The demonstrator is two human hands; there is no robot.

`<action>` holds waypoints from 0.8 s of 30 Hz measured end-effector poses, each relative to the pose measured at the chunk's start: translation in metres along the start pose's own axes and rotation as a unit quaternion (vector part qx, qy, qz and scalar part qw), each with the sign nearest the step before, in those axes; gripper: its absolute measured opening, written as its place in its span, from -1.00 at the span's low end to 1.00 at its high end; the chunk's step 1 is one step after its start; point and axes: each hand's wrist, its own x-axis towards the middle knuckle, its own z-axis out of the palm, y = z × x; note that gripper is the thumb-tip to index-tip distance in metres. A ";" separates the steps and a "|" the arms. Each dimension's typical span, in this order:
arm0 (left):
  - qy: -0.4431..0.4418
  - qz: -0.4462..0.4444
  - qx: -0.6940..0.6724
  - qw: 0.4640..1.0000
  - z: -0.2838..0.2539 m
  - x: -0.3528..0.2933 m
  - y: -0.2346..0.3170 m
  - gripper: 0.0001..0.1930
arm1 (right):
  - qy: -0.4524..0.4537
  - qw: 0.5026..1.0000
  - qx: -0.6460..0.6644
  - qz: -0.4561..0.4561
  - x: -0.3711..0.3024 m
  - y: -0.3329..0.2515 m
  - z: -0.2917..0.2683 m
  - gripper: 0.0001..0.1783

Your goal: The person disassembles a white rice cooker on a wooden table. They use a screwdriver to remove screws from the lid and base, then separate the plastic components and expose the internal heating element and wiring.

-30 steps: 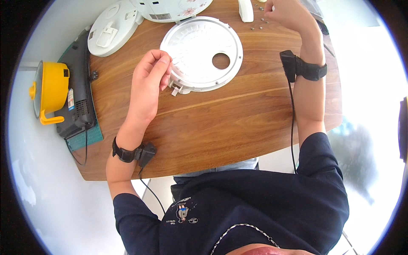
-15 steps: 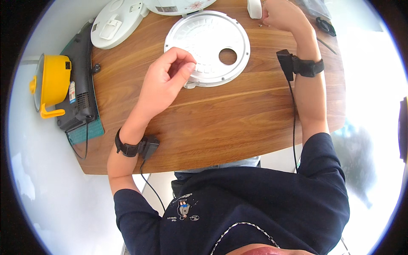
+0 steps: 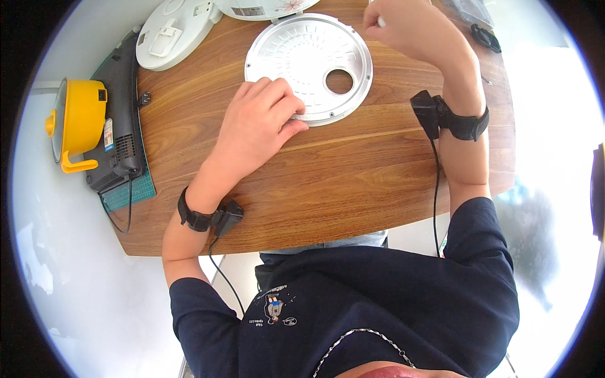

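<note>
A round silver metal lid liner [image 3: 302,53], with a round hole toward its right side, lies hinged open before a rice cooker [image 3: 265,7] that is cut off by the top edge. My left hand [image 3: 261,123] is closed on the liner's near left rim, thumb below and fingers curled over it. At the top right, my right hand [image 3: 409,28] is raised above the table, its fingers curled in. A small bit of white [image 3: 381,22] shows at those fingers; what it belongs to is hidden.
At the far left lies a white round cover [image 3: 179,38]. A yellow pot [image 3: 85,118] and a black appliance [image 3: 116,142] stand along the left edge over a green mat [image 3: 135,192]. Right of my right hand are a black object [image 3: 485,38] and a clear plastic bag [image 3: 469,11].
My left hand has moved slightly right and down onto the liner's rim, closing on it. The right hand has come left and nearer from the white object at the top.
</note>
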 end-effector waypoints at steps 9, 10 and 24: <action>0.035 0.030 -0.005 0.999 -0.004 0.003 0.007 -0.74 | -0.017 0.999 0.014 -0.043 -0.001 -0.010 0.006 -0.73; 0.041 0.033 -0.001 0.999 -0.005 0.003 0.008 -0.75 | -0.011 0.999 0.030 -0.024 -0.001 -0.012 0.003 -0.73; 0.246 0.048 -0.003 0.968 -0.017 0.003 -0.004 -0.70 | -0.020 0.988 0.144 0.041 0.004 -0.009 -0.007 -0.64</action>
